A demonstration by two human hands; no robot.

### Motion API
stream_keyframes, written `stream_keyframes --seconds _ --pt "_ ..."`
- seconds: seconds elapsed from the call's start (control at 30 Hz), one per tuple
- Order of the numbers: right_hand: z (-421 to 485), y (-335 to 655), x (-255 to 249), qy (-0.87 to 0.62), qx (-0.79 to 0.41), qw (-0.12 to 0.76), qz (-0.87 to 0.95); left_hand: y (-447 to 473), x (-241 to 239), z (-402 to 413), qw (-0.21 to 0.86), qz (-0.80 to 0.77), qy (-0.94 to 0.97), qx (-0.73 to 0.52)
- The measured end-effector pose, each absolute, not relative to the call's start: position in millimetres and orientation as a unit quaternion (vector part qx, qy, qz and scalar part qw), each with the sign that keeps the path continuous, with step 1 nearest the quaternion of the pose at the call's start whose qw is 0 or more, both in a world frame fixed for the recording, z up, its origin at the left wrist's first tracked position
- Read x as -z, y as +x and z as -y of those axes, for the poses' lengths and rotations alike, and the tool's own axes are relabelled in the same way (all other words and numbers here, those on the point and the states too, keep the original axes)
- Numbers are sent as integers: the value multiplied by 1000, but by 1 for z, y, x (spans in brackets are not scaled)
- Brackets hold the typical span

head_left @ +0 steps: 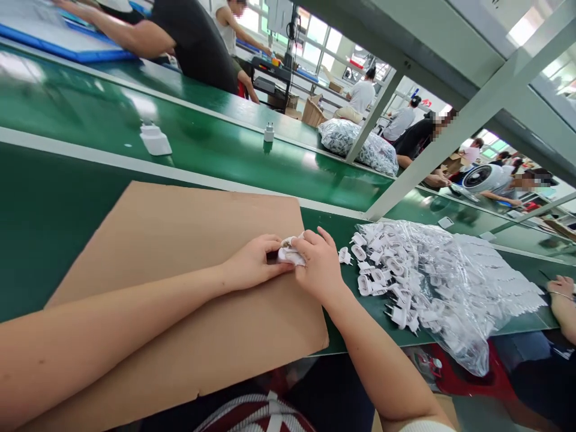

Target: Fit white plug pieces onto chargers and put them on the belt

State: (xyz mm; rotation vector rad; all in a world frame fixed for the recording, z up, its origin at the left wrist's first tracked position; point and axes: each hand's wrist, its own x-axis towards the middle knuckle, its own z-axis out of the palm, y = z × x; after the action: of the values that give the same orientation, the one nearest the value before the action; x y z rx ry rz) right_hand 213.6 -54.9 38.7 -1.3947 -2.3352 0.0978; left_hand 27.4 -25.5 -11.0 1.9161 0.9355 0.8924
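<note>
Over the right part of a brown cardboard sheet (180, 240), both hands meet around a white plastic charger part (292, 255). My left hand (249, 262) pinches its left side between thumb and fingers. Closed on the other side, my right hand (318, 264) has its fingers over the top of the part. The fingers hide much of it, so its exact shape is unclear. Just right of my right hand lies a loose white plug piece (345, 256), beside a heap of similar white plug housings (382, 276) spilling from a clear plastic bag (463, 288).
Beyond the cardboard, a green conveyor belt (207, 150) carries a white charger (155, 139) and a smaller white plug (269, 132). A metal post (441, 144) rises at the bench edge. Across the belt are a person in black (198, 42) and a full bag (355, 141). A co-worker's hand (562, 288) rests far right.
</note>
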Motion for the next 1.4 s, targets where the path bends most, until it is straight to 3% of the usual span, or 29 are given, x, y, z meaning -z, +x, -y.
stream_keyframes --seconds 0.13,0.23,0.37,0.67,0.9,1.17,1.4 --pt "50 217 -25 -485 -58 266 831 30 11 29 414 -362 745 -377" --pt "46 222 -12 -473 -80 358 801 33 11 27 428 -370 734 -377" --pt "43 225 -4 -501 -98 446 735 33 10 -8 382 -439 727 -364" --pt "47 218 -5 -459 -69 344 816 -1 -14 -154 196 -659 630 -361" --pt "50 224 -10 -471 -92 292 827 -8 -12 -189 173 -723 591 -313" --pt "55 221 -17 -462 -122 292 828 15 -46 -146 143 -693 585 -397" --pt "53 220 -11 -470 -136 303 818 52 -29 -23 354 -449 732 -372"
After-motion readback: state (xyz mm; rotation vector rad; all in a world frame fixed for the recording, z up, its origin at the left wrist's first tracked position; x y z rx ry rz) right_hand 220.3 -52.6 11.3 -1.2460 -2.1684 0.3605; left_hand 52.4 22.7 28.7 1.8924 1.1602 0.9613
